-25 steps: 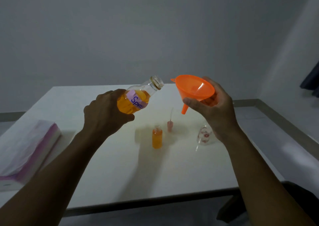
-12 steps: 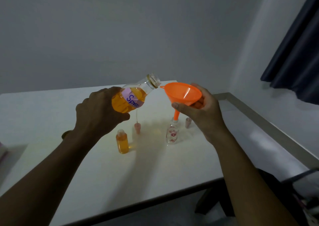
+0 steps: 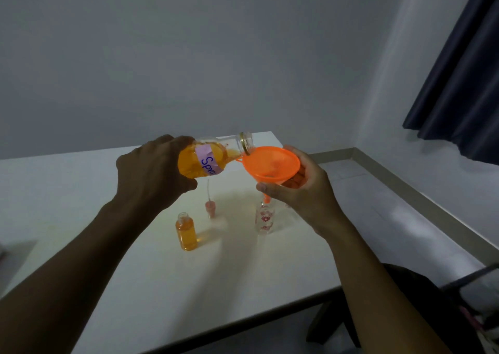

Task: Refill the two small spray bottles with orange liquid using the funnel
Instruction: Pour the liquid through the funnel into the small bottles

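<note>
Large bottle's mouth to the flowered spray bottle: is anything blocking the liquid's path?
Nothing visible does. The large bottle tips its mouth over the rim of the funnel, whose spout meets the open neck of the flowered spray bottle. The loose spray head stands apart.

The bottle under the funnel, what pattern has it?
Small bottle: clear, with red flower prints; head view shows it.

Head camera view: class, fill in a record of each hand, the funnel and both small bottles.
left hand: grips tilted large bottle, mouth over funnel rim
right hand: holds funnel
funnel spout: at mouth of flowered small bottle
flowered small bottle: upright, looks clear
plain small bottle: upright, uncapped, full of orange liquid
loose: pink spray head on table
</note>
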### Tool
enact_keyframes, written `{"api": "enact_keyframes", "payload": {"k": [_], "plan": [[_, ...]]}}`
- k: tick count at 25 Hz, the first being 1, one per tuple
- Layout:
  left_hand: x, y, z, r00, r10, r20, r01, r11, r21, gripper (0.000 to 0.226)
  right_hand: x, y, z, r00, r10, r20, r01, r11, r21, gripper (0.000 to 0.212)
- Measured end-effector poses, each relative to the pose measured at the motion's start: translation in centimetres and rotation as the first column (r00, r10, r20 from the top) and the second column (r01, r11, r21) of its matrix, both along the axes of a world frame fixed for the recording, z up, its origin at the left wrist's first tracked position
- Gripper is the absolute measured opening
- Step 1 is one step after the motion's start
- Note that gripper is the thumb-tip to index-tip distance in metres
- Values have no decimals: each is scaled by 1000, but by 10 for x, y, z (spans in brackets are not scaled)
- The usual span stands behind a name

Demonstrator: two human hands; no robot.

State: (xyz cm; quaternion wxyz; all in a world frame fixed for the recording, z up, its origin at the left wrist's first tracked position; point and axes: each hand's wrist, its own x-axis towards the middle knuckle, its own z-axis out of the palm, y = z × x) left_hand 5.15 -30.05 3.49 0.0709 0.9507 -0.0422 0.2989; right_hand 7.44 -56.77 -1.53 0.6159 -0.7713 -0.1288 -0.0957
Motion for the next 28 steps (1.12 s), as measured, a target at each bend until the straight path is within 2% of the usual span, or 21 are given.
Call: {"api": "enact_keyframes", "payload": {"k": [10, 19, 28], "plan": [[3, 0, 13, 999, -16, 50, 9, 990, 144, 71, 4, 0, -2, 999, 29, 13, -29, 999, -20, 99], [7, 0, 14, 999, -33, 41, 26, 987, 159, 71, 2, -2, 1, 999, 39, -3, -39, 999, -26, 104], [7, 0, 16, 999, -21, 50, 13, 985, 174, 71, 2, -1, 2, 1000, 20, -18, -21, 999, -37, 99]]}}
